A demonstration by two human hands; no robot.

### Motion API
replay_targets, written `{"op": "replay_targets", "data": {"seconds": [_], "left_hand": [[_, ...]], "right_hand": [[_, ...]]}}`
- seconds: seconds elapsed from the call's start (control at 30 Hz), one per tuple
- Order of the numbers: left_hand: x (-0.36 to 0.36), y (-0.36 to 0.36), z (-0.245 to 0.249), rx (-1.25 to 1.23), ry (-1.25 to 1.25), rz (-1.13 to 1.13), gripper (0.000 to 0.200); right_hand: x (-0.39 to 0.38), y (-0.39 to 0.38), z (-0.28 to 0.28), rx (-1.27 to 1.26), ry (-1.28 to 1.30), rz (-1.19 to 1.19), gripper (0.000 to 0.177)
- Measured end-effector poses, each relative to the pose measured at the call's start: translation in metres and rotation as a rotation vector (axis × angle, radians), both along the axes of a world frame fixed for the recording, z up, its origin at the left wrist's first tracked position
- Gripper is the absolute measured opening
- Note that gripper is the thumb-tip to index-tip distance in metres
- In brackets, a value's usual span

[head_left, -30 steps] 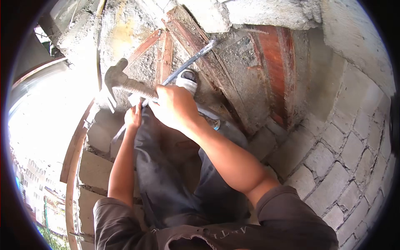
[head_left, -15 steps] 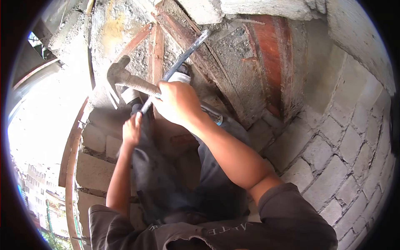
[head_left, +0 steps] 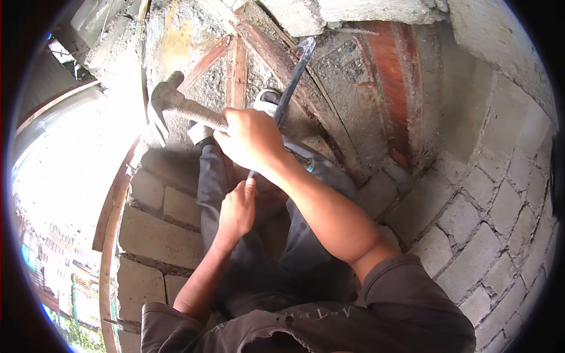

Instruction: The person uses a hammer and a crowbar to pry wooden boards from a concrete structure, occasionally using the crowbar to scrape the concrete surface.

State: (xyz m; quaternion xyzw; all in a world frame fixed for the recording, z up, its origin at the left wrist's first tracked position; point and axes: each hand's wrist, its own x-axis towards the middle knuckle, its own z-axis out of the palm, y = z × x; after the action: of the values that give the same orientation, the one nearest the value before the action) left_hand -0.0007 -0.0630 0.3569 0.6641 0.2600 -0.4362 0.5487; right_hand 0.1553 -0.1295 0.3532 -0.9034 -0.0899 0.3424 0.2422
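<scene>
My right hand [head_left: 253,138] is closed round the wrapped handle of a claw hammer [head_left: 191,112], whose head points to the left. Lower down, my left hand [head_left: 237,209] grips the near end of a dark pry bar [head_left: 291,82]. The bar runs up and to the right, passing behind my right hand and wrist, which hide its middle. Its flattened far end overlaps the worn timber plank [head_left: 276,56] in this view. My shoes [head_left: 268,100] stand on the rough surface just beyond the hands.
Rough concrete [head_left: 182,47] with narrow wooden strips [head_left: 238,70] lies ahead. A reddish board [head_left: 391,88] is set further right. Block walls [head_left: 465,259] rise at the right, with a stepped block edge [head_left: 156,235] and bright open air on the left.
My left hand has moved right and toward me with the pry bar, which now stands steeper and further right. The hammer stays in my right hand, nearly where it was.
</scene>
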Motion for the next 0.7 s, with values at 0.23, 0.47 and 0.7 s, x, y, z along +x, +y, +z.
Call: {"op": "replay_targets", "data": {"seconds": [0.23,0.47,0.7], "left_hand": [[-0.005,0.013,-0.006,0.081,-0.079,0.022,0.046],[-0.012,0.088,-0.169,0.421,-0.102,-0.140,0.073],[-0.010,0.109,-0.260,0.435,-0.413,-0.067,0.057]], "right_hand": [[-0.001,0.015,-0.001,-0.015,0.025,0.000,0.027],[-0.003,0.008,-0.009,-0.064,-0.038,0.073,0.026],[0.012,-0.060,-0.039,-0.218,-0.286,-0.002,0.020]]}}
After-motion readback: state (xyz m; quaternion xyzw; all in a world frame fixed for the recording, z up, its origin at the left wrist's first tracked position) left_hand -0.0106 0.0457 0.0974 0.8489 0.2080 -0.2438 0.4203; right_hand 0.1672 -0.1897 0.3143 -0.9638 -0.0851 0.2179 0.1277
